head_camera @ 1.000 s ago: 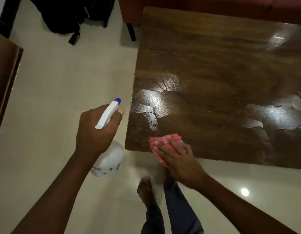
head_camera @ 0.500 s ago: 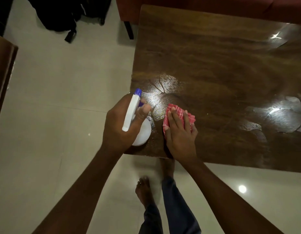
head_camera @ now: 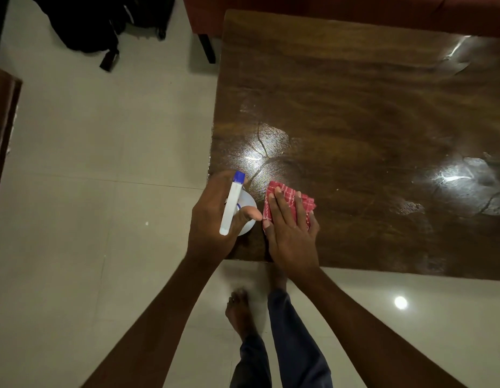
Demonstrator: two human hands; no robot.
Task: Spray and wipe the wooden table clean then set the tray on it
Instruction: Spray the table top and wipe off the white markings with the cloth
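The dark wooden table [head_camera: 355, 113] fills the right of the view, with wet shiny patches near its front left and at the right. My left hand [head_camera: 212, 219] grips a white spray bottle [head_camera: 232, 205] with a blue nozzle, over the table's front left corner. Right beside it, my right hand [head_camera: 290, 231] lies flat on a folded red checked cloth [head_camera: 288, 194] and presses it onto the tabletop. No tray is in view.
Pale tiled floor [head_camera: 103, 163] lies to the left and in front. A black bag [head_camera: 97, 23] sits on the floor at the back left. A red sofa [head_camera: 355, 9] stands behind the table, and dark wooden furniture [head_camera: 2, 130] is at the left edge. My bare feet are below the table's edge.
My left hand has brought the spray bottle from over the floor to the table's front left corner. My right hand has slid the cloth away from the front edge, further onto the table.
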